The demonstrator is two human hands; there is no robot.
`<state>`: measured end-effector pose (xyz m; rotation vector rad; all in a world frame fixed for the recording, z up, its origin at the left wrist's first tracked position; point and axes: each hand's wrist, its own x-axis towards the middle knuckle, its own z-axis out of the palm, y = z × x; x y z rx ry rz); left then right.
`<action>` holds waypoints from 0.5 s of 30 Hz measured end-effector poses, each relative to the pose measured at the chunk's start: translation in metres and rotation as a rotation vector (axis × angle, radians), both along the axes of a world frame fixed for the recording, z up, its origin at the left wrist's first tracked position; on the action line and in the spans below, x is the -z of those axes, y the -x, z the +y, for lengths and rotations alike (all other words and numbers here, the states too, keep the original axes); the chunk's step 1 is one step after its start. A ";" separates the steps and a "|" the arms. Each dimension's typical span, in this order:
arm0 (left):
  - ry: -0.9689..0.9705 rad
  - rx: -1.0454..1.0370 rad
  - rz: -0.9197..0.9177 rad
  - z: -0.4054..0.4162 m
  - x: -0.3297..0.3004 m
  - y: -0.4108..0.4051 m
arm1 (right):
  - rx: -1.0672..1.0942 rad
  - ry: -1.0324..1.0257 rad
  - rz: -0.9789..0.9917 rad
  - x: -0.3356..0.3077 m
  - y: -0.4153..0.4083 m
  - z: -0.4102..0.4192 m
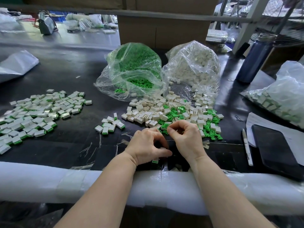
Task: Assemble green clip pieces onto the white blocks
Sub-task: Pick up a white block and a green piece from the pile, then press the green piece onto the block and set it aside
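Left hand: the left hand hovers low over the black table, fingers curled, thumb and fingertips pinching a white block with a green edge that pokes out under the thumb.
Right hand: the right hand sits just beside the left, fingers curled, thumb and forefinger pressed together; whether something small is held between them I cannot tell.
Loose parts: a mixed heap of white blocks and green clips lies just beyond both hands, the clips mostly on its right side.
Small group: a few finished blocks with green edges lie left of the heap.
Finished pile: a wide spread of assembled blocks covers the table's left part, well apart from the hands.
Bags: a clear bag of green clips and a clear bag of white blocks stand side by side behind the heap, mouths open toward it.
Right side: a dark blue bottle, a phone, a pen and another bag of blocks.
Table edge: white foam padding runs under both forearms.
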<state>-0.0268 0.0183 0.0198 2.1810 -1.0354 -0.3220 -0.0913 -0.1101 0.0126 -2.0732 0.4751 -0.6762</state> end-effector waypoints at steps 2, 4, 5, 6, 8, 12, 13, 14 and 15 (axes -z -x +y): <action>0.068 -0.048 0.038 -0.001 0.003 0.000 | 0.011 0.001 0.004 0.000 0.000 -0.001; 0.129 -0.091 0.068 -0.001 0.006 -0.001 | 0.016 0.000 0.009 0.001 -0.001 -0.001; 0.164 -0.105 0.083 -0.001 0.007 -0.001 | 0.016 -0.001 0.010 0.001 -0.001 -0.001; 0.209 -0.115 0.103 -0.001 0.008 -0.001 | 0.014 -0.002 0.011 0.001 -0.001 -0.001; 0.308 -0.134 0.153 -0.001 0.009 -0.001 | 0.003 -0.010 0.019 0.002 -0.001 -0.001; 0.489 -0.219 0.274 0.000 0.008 -0.006 | -0.059 -0.082 0.017 0.001 -0.001 0.001; 0.532 -0.238 0.303 0.000 0.008 -0.007 | -0.088 -0.099 0.014 0.000 0.000 0.002; 0.570 -0.256 0.328 0.001 0.008 -0.007 | -0.126 -0.112 0.012 -0.001 0.001 0.004; 0.602 -0.269 0.354 0.001 0.008 -0.007 | -0.168 -0.120 0.013 -0.002 0.002 0.005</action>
